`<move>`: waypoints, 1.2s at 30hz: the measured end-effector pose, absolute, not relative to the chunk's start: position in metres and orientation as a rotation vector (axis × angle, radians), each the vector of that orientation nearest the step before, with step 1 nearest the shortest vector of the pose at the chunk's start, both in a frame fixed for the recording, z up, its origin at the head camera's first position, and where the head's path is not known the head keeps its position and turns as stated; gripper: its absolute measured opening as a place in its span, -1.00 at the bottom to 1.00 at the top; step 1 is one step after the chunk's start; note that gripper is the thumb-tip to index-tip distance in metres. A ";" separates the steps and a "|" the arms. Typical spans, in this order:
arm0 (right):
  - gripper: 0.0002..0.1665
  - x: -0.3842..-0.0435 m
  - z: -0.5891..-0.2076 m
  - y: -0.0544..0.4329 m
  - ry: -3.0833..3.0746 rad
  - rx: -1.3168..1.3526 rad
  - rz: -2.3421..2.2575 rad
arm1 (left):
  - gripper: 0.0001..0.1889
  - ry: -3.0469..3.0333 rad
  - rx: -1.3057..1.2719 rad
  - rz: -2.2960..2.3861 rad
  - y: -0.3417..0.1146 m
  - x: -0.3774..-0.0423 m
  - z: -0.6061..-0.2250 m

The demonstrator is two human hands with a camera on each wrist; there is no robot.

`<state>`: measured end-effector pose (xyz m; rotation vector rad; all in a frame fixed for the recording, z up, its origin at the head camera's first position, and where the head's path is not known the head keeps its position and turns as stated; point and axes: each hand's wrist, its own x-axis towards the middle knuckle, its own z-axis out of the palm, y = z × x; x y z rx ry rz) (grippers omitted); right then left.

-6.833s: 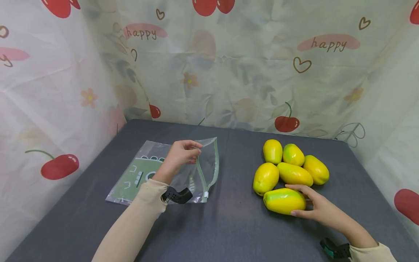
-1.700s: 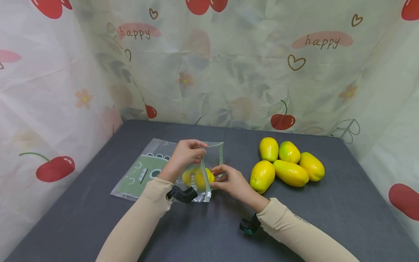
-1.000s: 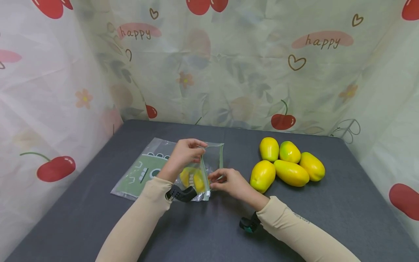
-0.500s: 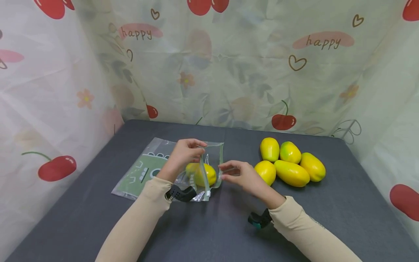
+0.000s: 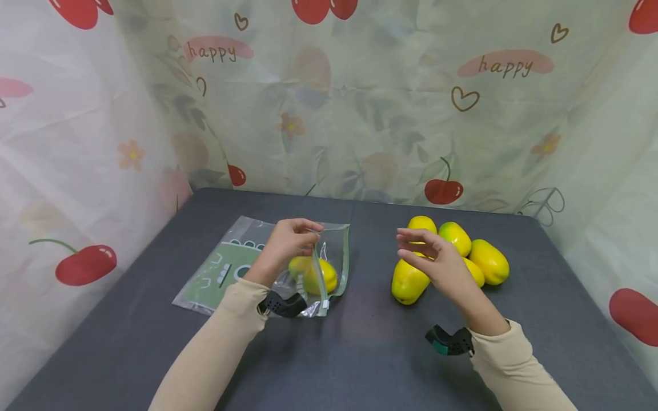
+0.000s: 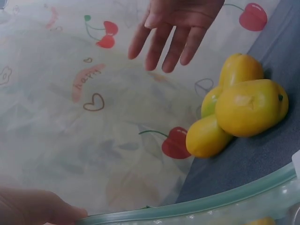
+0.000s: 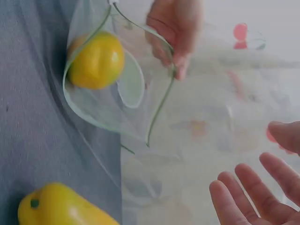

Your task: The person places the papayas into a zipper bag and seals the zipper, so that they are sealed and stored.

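Left hand: the left hand (image 5: 290, 242) reaches over the clear bag (image 5: 223, 274), wrist bent, thumb and fingers pinching the upper lip of its mouth and lifting it away from the lower one.
Right hand: the right hand (image 5: 437, 260) is raised to the right of the bag, well apart from its mouth, above the loose fruit; its fingers are extended and slightly spread, thumb apart, holding nothing.
Bag: see-through plastic with a green panel printed with white and dark marks; it lies on the dark desk (image 5: 360, 354), and its green-edged mouth gapes towards the right, with a white slider (image 5: 325, 305) at the near corner.
Bagged fruit: one glossy yellow fruit (image 5: 327, 278) sits inside the bag, just within the mouth, its rounded end facing out and its rear seen through the film.
Loose fruit: five smooth yellow fruits (image 5: 408, 282) cluster on the desk to the right of the bag, one with a greenish top; the right hand partly hides some.
Backdrop: a pale curtain (image 5: 349, 131) with cherries and "happy" lettering hangs behind the bag.
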<state>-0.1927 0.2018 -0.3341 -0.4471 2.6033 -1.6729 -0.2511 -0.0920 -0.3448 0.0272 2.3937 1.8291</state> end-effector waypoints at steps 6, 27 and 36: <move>-0.39 -0.185 -0.342 0.219 2.664 -0.415 -1.756 | -0.77 2.378 -0.001 1.830 -0.093 -0.251 -0.345; -0.23 -0.187 -0.388 0.248 2.765 -0.198 -1.387 | -0.77 2.388 0.015 1.821 -0.095 -0.251 -0.345; -0.21 -0.197 -0.401 0.241 2.801 -0.247 -1.275 | -0.79 2.387 0.012 1.818 -0.095 -0.251 -0.346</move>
